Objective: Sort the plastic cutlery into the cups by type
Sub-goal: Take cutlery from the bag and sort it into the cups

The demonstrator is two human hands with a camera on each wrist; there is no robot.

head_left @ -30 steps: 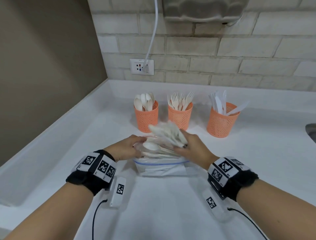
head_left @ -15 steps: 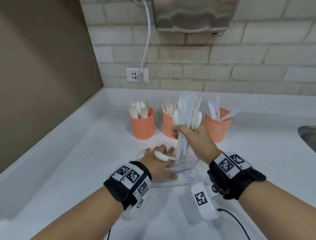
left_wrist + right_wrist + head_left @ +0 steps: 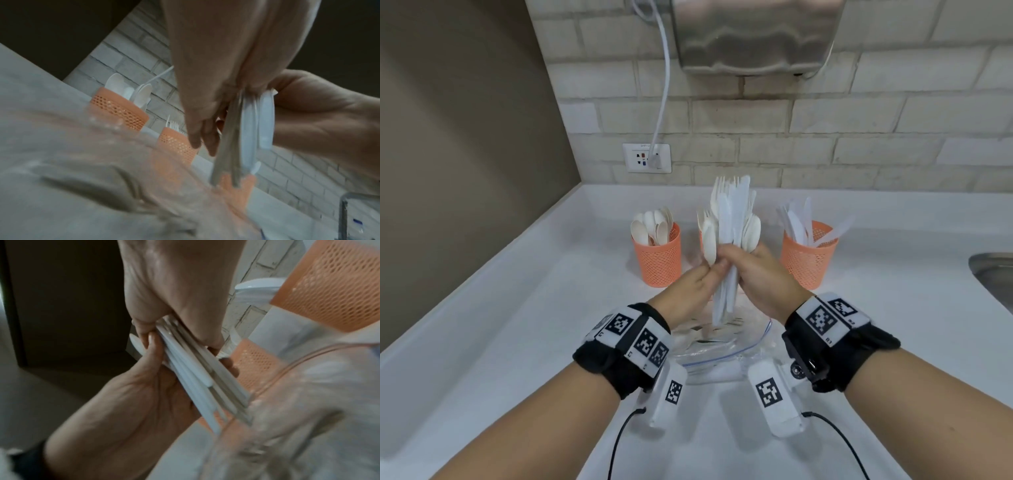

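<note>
Two hands raised, right hand (image 3: 763, 281) clenching cutlery bundle (image 3: 732, 240), left hand (image 3: 695, 291) seemingly pinching it

The head view is bright and evenly lit, sharp at the centre, with soft shadows below the wrists on the white tabletop (image 3: 524, 308). Straight lines bow toward the frame edges. Both wrist views are dim, grainy and smeared; the lower halves blur into haze, and the upper corners fall dark.
</note>
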